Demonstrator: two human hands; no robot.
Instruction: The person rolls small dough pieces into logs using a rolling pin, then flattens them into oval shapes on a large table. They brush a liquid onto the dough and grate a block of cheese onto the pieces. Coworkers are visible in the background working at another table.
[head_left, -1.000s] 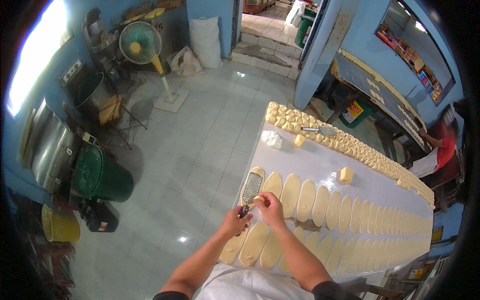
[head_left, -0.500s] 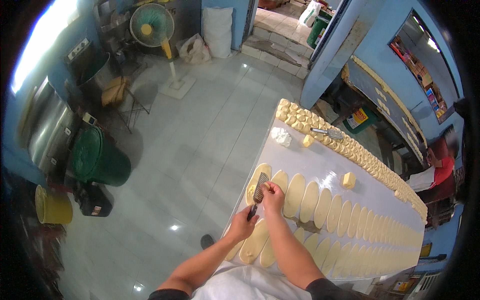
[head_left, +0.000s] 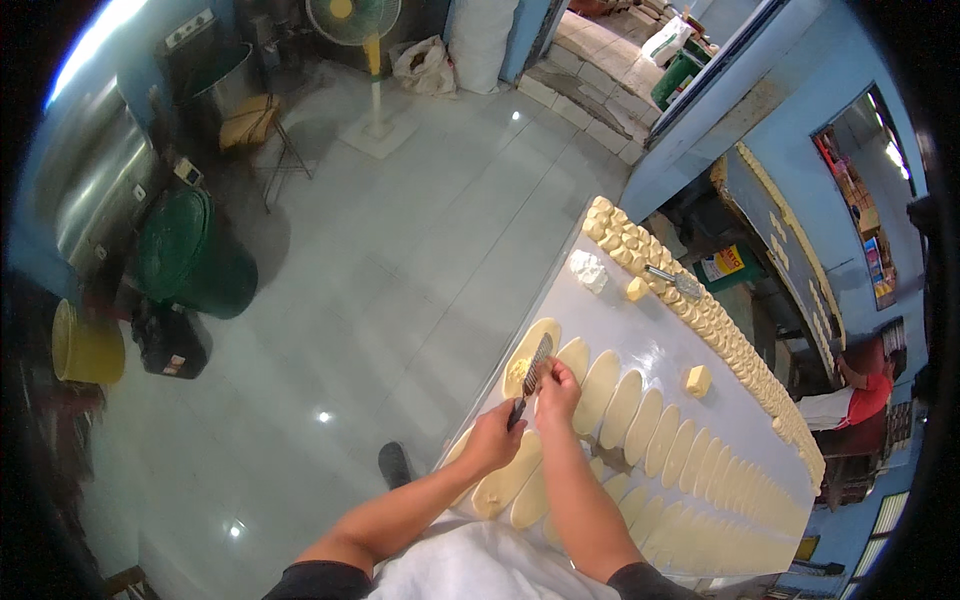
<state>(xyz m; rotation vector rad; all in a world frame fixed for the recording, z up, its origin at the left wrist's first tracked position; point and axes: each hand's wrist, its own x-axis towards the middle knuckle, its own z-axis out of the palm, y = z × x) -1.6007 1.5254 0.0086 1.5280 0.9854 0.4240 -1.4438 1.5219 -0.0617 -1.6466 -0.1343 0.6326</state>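
Note:
My left hand (head_left: 492, 438) is closed round the dark handle of a flat metal grater (head_left: 538, 362), which slants up and away. My right hand (head_left: 558, 392) pinches against the grater's face; a small piece of cheese, mostly hidden by the fingers, seems to be in it. Below the grater lies an oval of flattened dough (head_left: 545, 330) with yellow shreds (head_left: 519, 369) on it. Several more dough ovals (head_left: 600, 385) run in two rows along the table (head_left: 640, 340). A yellow block (head_left: 698, 380) sits farther right, and a smaller one (head_left: 637, 289) lies near a white lump (head_left: 588, 270).
Piled dough balls (head_left: 720, 318) line the far table edge, with a second metal grater (head_left: 686, 286) on them. On the floor at left stand a green lidded bin (head_left: 190, 250) and a yellow bucket (head_left: 88, 342). A person in red (head_left: 868, 398) is at far right.
My view has shifted, so the table sits a little differently in it. Both hands stay at the grater over the same dough oval, and more yellow shreds show there.

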